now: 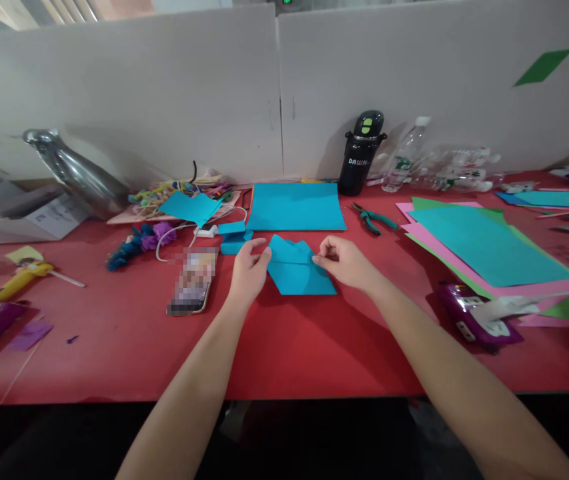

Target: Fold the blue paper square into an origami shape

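Note:
Between my two hands is a folded piece of blue paper [301,277], held just above the red table, with a crease across it and pointed flaps at its top. My left hand [251,267] pinches its left edge between thumb and fingers. On the opposite edge, the thumb and forefinger of my right hand [341,261] close on the paper. Folded blue paper pieces [234,237] lie just beyond my left hand. A stack of blue sheets [297,207] lies behind the held paper.
A phone [194,280] lies left of my left arm. Pliers [377,219], a black flask [361,153] and plastic bottles [407,155] are at the back right. Coloured sheets [494,247] and a purple device [479,317] lie right. A yellow glue gun [19,280] and steel jug [77,173] are left.

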The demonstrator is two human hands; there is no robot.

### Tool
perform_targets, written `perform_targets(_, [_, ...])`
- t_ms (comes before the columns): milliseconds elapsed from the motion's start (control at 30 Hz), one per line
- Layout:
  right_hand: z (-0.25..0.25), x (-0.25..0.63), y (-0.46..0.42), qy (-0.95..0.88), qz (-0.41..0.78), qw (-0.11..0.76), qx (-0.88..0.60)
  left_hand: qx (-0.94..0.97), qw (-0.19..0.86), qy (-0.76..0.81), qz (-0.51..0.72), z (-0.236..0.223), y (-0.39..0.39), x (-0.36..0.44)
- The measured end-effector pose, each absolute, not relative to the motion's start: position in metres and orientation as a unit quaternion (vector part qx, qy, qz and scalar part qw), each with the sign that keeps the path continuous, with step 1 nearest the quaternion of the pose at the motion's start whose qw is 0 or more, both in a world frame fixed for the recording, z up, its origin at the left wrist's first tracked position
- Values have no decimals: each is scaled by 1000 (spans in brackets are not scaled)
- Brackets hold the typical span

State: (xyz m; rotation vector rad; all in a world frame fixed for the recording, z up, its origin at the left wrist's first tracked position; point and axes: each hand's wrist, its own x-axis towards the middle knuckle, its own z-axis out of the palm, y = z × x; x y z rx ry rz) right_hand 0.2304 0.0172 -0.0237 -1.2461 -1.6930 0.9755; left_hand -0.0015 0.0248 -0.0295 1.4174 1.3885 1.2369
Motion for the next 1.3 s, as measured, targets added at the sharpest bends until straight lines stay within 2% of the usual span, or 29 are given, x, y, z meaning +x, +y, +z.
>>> perform_targets(67, [-26, 236, 19, -691, 354, 374, -507, 612, 333, 566, 440, -28, 21, -2])
perform_targets(167, [-32, 245, 22, -717, 313, 317, -536, 701, 173, 592, 358, -24, 13, 1])
perform_targets(233, [-35, 250, 24, -727, 300, 291, -546, 766, 119, 530, 342, -23, 6, 7])
perform_targets(367, [-39, 256, 28, -736, 279, 279, -550, 908, 107, 325, 240, -30, -7, 27])
perform_targets(467, [-39, 257, 28, -740, 275, 274, -549, 922, 82, 349, 146, -40, -14, 37])
perform_targets(600, [-38, 259, 27, -746, 275, 247, -554, 915, 92, 382, 90, -46, -15, 36])
perform_targets(1133, [-33, 259, 22, -740, 248, 231, -581, 900, 116, 408, 96, -42, -16, 27])
perform_targets(1300, [-28, 254, 20, -729, 232, 271, -584, 901, 114, 407, 96, -43, -16, 28])
